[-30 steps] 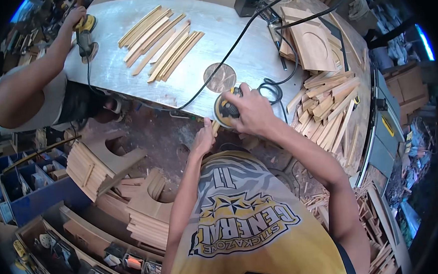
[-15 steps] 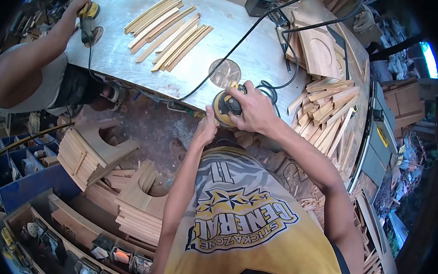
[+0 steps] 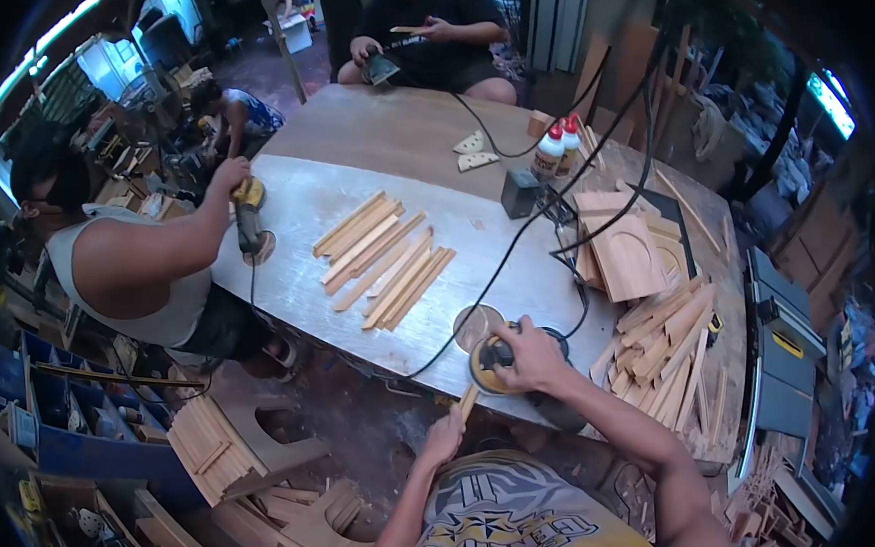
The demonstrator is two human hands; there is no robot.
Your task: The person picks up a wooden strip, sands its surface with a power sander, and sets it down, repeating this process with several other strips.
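Head view: a sander (image 3: 487, 363) was clasped tight in the right hand (image 3: 533, 358) over a strip (image 3: 468, 402) pinched by the left hand (image 3: 442, 437); sanding seemed underway, steady support needed next.

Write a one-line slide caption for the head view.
Right hand grips yellow round sander; left hand holds thin wooden strip.

A cluttered workshop: a large desk (image 3: 379, 137) fills the middle, above a reddish dirt floor (image 3: 356, 419). Blue bins (image 3: 64, 397) stand at left and a grey machine (image 3: 788, 352) at right. Daylight comes through an opening (image 3: 119, 62) at upper left.
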